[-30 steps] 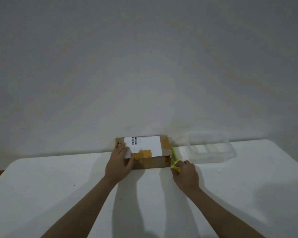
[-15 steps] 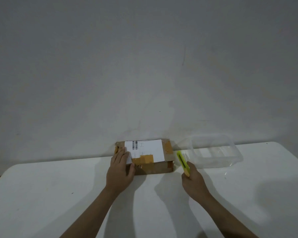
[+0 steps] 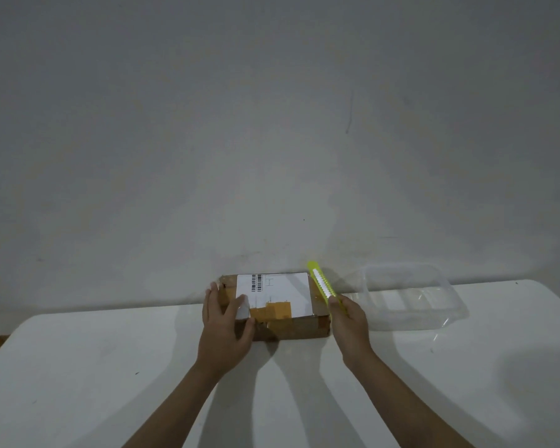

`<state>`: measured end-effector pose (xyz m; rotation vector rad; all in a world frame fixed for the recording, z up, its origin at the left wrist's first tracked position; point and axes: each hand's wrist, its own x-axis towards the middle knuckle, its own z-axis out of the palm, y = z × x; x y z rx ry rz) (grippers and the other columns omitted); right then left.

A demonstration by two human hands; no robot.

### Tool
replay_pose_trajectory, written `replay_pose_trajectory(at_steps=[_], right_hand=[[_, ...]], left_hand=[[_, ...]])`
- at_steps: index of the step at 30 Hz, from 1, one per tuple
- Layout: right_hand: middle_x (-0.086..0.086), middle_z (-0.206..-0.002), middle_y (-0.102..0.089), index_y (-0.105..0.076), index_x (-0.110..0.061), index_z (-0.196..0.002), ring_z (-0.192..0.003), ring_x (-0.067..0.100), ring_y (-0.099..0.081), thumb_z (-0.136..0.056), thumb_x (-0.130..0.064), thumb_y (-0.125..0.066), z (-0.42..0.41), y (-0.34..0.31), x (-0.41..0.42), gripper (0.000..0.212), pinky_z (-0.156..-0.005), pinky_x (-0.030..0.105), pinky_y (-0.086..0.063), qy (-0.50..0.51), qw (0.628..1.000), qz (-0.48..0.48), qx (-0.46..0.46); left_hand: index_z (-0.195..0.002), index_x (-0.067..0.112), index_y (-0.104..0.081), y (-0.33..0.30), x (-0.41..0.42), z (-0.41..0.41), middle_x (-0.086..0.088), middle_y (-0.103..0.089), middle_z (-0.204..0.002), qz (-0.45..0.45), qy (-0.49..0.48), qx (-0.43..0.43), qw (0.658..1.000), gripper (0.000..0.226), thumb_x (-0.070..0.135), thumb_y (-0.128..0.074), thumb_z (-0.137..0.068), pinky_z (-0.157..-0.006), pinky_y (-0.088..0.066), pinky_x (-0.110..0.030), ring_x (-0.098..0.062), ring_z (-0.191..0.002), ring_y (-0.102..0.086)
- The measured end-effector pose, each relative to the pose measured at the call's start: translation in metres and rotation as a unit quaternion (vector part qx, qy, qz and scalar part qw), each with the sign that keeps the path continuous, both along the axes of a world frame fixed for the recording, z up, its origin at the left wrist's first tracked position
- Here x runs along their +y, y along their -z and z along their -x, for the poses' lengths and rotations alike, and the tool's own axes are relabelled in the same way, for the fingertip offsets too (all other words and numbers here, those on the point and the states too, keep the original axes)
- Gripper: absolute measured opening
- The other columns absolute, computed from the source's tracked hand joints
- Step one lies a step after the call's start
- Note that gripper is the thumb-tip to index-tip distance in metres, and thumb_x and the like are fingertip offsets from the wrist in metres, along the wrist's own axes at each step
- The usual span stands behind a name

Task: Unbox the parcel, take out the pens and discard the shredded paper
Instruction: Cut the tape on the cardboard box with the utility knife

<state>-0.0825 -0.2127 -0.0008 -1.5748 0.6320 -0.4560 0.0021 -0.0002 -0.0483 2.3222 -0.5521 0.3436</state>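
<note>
Now the left hand (image 3: 223, 324) rests flat on the box (image 3: 291, 324), fingers straight; the right hand (image 3: 349, 324), just beside the box, grips a cutter (image 3: 320, 281).

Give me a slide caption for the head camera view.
Left hand steadies taped parcel while right hand holds yellow cutter.

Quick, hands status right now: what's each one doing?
Left hand: open, fingers flat on the cardboard parcel, steadying it.
Right hand: closed around the yellow box cutter, its tip raised beside the parcel's right edge.
</note>
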Motion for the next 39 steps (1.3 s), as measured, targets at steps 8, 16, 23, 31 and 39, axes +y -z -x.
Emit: replay_pose_trajectory(at_steps=[8,16,23,31,39], right_hand=[[-0.009,-0.131,-0.049,-0.046,-0.021,-0.137,-0.122,0.011,-0.044,-0.098,-0.014,-0.040,-0.012,-0.006,0.015,0.040,-0.096,0.022,-0.034,0.007,0.999,-0.045,0.006],[0.003,-0.125,-0.061,-0.047,-0.031,-0.136,-0.096,0.012,-0.051,-0.099,-0.018,-0.037,-0.003,-0.005,0.009,0.040,-0.082,0.024,-0.039,-0.048,0.996,0.073,0.032],[-0.003,-0.134,-0.057,-0.048,-0.029,-0.135,-0.115,0.012,-0.053,-0.100,-0.020,-0.039,0.034,-0.014,0.009,0.038,-0.091,0.022,-0.041,-0.062,0.990,0.128,0.008],[-0.014,-0.135,-0.051,-0.046,-0.029,-0.137,-0.116,0.001,-0.047,-0.099,-0.021,-0.040,0.103,-0.002,0.021,0.040,-0.081,-0.001,-0.034,-0.068,0.985,0.161,0.012],[-0.002,-0.093,-0.064,-0.041,-0.032,-0.140,-0.066,-0.003,-0.049,-0.098,-0.017,-0.042,0.139,0.006,0.031,0.045,-0.060,0.005,-0.037,-0.092,0.969,0.230,0.025]], left_hand=[[-0.128,0.020,-0.054,-0.001,-0.001,0.000,-0.016,-0.010,-0.157,0.034,-0.003,0.010,0.999,0.053,0.043,-0.053,-0.080,-0.101,-0.034,-0.037,-0.015,-0.143,-0.001],[-0.120,0.017,-0.060,-0.009,-0.001,0.008,-0.018,-0.026,-0.149,0.034,-0.013,0.000,0.999,0.056,0.048,-0.054,-0.074,-0.092,-0.045,-0.035,-0.029,-0.140,-0.027],[-0.119,0.017,-0.061,-0.023,0.005,0.054,-0.014,-0.030,-0.147,0.051,-0.022,-0.026,0.998,0.045,0.029,-0.071,-0.076,-0.085,-0.051,-0.035,-0.029,-0.135,-0.037],[-0.119,0.022,-0.061,-0.021,0.019,0.117,-0.011,-0.024,-0.150,0.031,-0.021,-0.009,0.999,0.046,0.034,-0.069,-0.076,-0.089,-0.052,-0.040,-0.027,-0.139,-0.029],[-0.124,0.024,-0.058,-0.009,0.031,0.138,-0.008,-0.018,-0.153,0.043,0.010,0.020,0.999,0.046,0.030,-0.070,-0.079,-0.097,-0.044,-0.036,-0.015,-0.142,-0.018]])
